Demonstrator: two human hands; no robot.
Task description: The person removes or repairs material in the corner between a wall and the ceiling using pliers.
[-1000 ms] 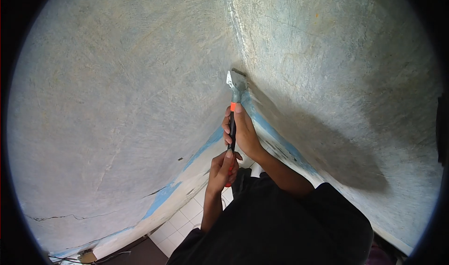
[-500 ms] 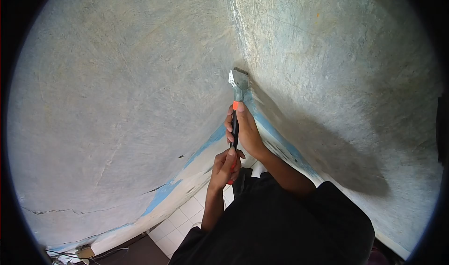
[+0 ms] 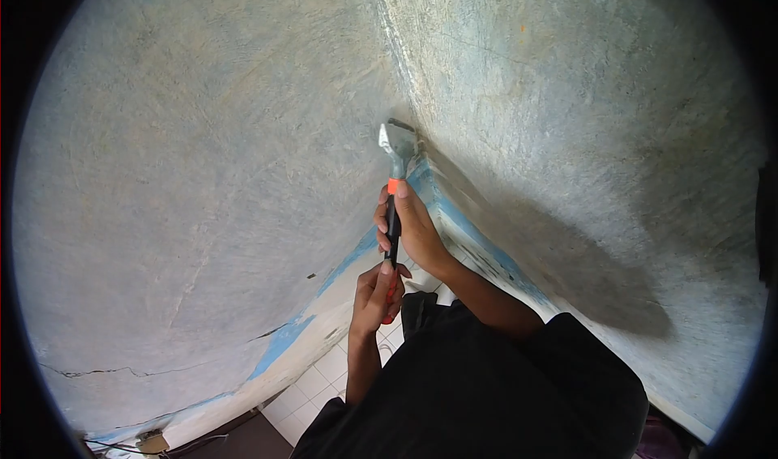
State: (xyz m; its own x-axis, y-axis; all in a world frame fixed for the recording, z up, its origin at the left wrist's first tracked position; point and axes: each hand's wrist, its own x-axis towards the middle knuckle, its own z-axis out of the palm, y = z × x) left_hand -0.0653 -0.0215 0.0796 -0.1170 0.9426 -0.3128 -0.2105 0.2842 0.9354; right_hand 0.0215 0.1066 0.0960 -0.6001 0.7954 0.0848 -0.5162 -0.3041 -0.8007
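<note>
A long-handled paint scraper (image 3: 400, 143) with a grey metal head and a black, orange and red handle points up into the corner where two walls meet. My right hand (image 3: 415, 226) is closed round the upper handle, its thumb lying just below the orange collar. Lower down, my left hand (image 3: 375, 297) grips the handle's end, where a bit of red shows below the fingers. The scraper's head is right at the corner line, over the worn grey-blue wall surface (image 3: 486, 127).
The left wall (image 3: 203, 151) is grey, with a crack (image 3: 130, 370) low down. Blue paint (image 3: 279, 345) bands the base of both walls. White floor tiles (image 3: 332, 363) lie below. Cables and a small box (image 3: 151, 441) are at the lower left.
The scraper and both hands have shifted slightly left in view, and the wall corner has shifted left too. Both hands keep their grip.
</note>
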